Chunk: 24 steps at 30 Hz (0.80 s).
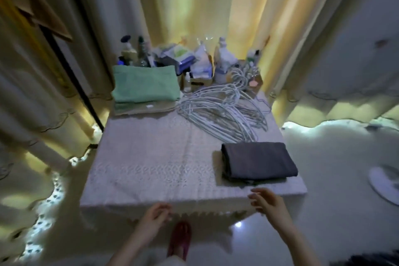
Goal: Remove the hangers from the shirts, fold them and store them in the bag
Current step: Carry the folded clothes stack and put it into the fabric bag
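**Folded shirts on the table, both hands empty at its near edge**

A folded dark grey shirt (258,161) lay flat on the near right part of the table (151,164), which was covered with a white lace cloth. A stack of folded pale green shirts (145,86) sat at the far left. A loose heap of white wire hangers (222,108) lay between the two, on the far right. Labels on the bottles and boxes (172,58) crowded along the back edge were too blurred to read.

The right hand (267,202) hovered over the near edge just in front of the grey shirt, fingers relaxed, slightly apart and holding nothing. The left hand (154,214) hung by the cloth's fringe, fingers loosely curled and empty; whether they touched the fringe could not be told.

Cream curtains (194,6) hung behind the table. A red slipper (180,237) showed on the glossy floor below it, and a white fan base (386,183) stood to the right.
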Tool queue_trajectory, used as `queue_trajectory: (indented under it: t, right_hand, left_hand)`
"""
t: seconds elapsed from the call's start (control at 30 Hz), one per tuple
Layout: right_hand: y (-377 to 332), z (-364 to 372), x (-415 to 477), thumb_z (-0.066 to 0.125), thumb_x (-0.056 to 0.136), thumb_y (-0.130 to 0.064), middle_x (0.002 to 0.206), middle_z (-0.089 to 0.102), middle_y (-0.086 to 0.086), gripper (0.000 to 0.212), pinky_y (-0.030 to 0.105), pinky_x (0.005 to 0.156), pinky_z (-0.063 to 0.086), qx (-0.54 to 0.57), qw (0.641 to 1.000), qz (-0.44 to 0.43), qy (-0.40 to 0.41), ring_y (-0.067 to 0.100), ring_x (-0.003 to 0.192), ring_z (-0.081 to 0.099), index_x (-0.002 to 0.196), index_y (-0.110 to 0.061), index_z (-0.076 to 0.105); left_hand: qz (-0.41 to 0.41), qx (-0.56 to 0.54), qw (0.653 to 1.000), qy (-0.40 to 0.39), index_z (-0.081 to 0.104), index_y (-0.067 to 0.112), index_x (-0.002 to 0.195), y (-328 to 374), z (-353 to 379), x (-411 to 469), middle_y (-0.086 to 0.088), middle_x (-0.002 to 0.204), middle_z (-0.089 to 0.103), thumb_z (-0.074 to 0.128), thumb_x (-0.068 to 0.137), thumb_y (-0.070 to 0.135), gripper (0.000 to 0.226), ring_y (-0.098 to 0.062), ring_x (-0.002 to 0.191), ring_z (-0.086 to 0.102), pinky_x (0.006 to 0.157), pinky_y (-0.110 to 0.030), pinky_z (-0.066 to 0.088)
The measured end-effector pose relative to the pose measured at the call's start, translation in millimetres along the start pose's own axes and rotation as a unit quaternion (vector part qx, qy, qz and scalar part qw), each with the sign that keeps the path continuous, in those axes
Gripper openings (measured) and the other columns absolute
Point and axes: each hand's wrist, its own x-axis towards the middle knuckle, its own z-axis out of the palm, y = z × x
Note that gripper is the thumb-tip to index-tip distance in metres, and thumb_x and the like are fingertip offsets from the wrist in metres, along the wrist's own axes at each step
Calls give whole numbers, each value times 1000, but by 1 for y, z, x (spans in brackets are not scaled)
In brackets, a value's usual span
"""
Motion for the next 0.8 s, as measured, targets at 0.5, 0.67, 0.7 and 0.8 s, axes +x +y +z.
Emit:
queue_trajectory:
  t: [0.5,0.67,0.7,0.8]
  right_hand:
    - [-14,-120,148,70,84,-30,141,44,0,66,33,96,42,-131,988,24,76,24,125,45,141,-21,39]
    - [2,-119,182,76,76,-42,122,61,1,61,29,91,48,-143,982,116,-29,16,105,59,126,-18,50]
    - [4,-119,187,76,75,-44,118,63,-1,58,25,86,48,-140,981,125,-43,14,102,60,122,-19,53]
    - [0,-123,199,77,71,-49,107,69,-5,60,16,71,51,-92,976,174,-95,9,94,65,118,-16,60]
  left_hand:
    - [-2,156,973,-171,30,17,144,133,169,166,-3,145,41,64,73,63,91,-21,129,46,105,-31,41]
    - [-147,50,988,-9,40,7,137,125,195,177,-10,129,58,82,62,53,97,-26,113,59,92,-34,50]
    - [-176,41,983,0,45,7,135,124,194,181,-11,128,60,82,61,53,94,-27,112,59,92,-35,50]
    - [-205,-22,978,-34,45,10,133,128,194,185,-8,119,62,84,63,44,87,-25,108,60,90,-33,50]
